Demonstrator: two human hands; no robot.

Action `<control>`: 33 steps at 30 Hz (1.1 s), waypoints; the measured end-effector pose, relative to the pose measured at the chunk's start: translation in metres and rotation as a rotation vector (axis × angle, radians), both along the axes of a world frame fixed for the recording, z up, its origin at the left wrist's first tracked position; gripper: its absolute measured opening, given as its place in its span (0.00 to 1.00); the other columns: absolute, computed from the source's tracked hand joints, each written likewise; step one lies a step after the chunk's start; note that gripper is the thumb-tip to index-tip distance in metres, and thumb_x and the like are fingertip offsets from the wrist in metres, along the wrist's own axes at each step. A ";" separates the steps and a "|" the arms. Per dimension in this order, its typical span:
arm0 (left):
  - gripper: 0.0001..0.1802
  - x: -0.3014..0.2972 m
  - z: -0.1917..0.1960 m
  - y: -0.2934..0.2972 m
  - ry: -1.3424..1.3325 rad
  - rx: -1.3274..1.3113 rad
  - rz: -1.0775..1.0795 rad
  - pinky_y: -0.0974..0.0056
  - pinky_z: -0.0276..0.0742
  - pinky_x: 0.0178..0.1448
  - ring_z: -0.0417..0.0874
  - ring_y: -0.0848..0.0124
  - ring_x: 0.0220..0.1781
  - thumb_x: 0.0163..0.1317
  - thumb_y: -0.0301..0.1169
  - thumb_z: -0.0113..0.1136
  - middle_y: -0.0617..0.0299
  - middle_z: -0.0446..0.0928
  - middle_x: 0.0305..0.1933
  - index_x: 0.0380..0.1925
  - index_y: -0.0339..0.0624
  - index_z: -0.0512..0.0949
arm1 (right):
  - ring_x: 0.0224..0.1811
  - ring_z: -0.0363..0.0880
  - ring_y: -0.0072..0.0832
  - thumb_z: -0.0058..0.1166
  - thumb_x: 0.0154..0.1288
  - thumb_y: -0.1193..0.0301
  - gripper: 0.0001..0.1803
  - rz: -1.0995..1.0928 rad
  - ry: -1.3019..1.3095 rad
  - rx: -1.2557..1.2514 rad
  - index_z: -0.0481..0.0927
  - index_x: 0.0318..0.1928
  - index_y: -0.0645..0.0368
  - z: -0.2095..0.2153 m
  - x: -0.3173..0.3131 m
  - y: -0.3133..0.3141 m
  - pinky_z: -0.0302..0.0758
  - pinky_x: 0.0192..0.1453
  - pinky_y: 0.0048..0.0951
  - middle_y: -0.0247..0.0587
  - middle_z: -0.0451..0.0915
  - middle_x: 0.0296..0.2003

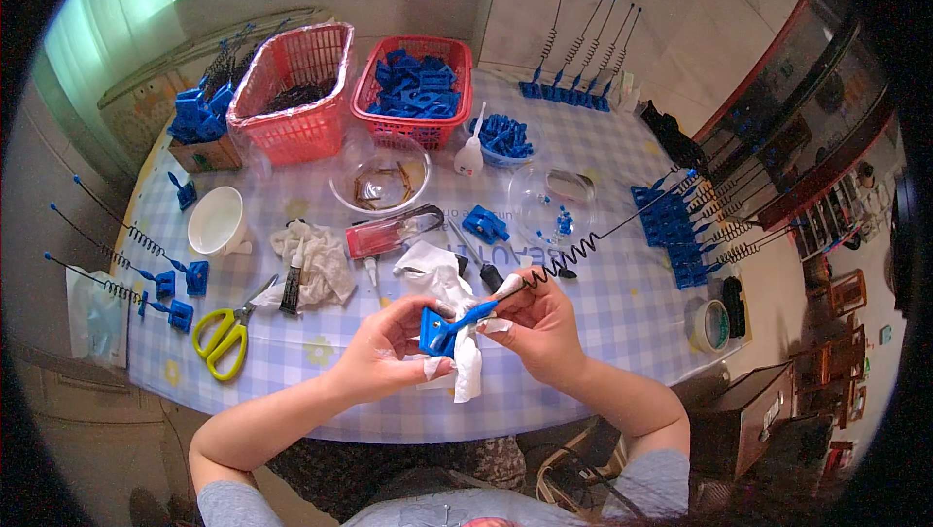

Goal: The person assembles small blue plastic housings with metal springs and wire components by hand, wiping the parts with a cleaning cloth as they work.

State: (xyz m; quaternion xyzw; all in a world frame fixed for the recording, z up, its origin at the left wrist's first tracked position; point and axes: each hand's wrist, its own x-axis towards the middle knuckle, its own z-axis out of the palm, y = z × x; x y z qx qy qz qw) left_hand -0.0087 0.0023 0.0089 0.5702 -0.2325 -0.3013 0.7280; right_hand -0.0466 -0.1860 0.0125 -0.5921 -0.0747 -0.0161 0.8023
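Left grip (383, 354) on blue base (432, 333)

The table (612, 342) wears lavender-blue and white gingham, dotted here and there with yellow flowers. Toward six o'clock I see a bright blue plastic base (434, 333), a black coiled wire (571, 260) and a plain white tissue (468, 374). The scissors (224, 344) at eight have yellow-green handles; the cup (217, 221) at nine is white. A pinkish-red basket (292, 143) shows at ten, and near half past eleven a deeper red basket (413, 131) full of blue plastic pieces (413, 90). At three, more blue bases (671, 236) bear black springs (741, 253). The sleeves (233, 504) at five and seven are grey.
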 end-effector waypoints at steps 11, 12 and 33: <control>0.26 0.000 0.002 0.003 0.116 -0.044 -0.050 0.71 0.69 0.45 0.70 0.79 0.40 0.46 0.24 0.60 0.64 0.69 0.38 0.46 0.36 0.63 | 0.39 0.73 0.24 0.57 0.45 0.83 0.24 -0.012 -0.034 0.013 0.61 0.43 0.58 -0.005 0.000 -0.003 0.69 0.46 0.28 0.37 0.72 0.34; 0.26 0.001 0.002 0.003 0.149 -0.025 -0.063 0.71 0.69 0.45 0.70 0.79 0.40 0.46 0.24 0.60 0.64 0.69 0.38 0.47 0.36 0.62 | 0.39 0.73 0.24 0.57 0.45 0.83 0.24 -0.012 -0.036 0.012 0.61 0.43 0.58 -0.004 -0.001 -0.003 0.69 0.46 0.28 0.37 0.72 0.34; 0.27 0.002 -0.006 0.007 0.560 -0.185 -0.167 0.62 0.73 0.45 0.74 0.70 0.39 0.51 0.33 0.55 0.56 0.71 0.39 0.49 0.31 0.62 | 0.39 0.73 0.25 0.55 0.46 0.84 0.21 0.003 -0.179 -0.146 0.61 0.38 0.58 -0.007 0.002 -0.006 0.72 0.43 0.26 0.38 0.71 0.34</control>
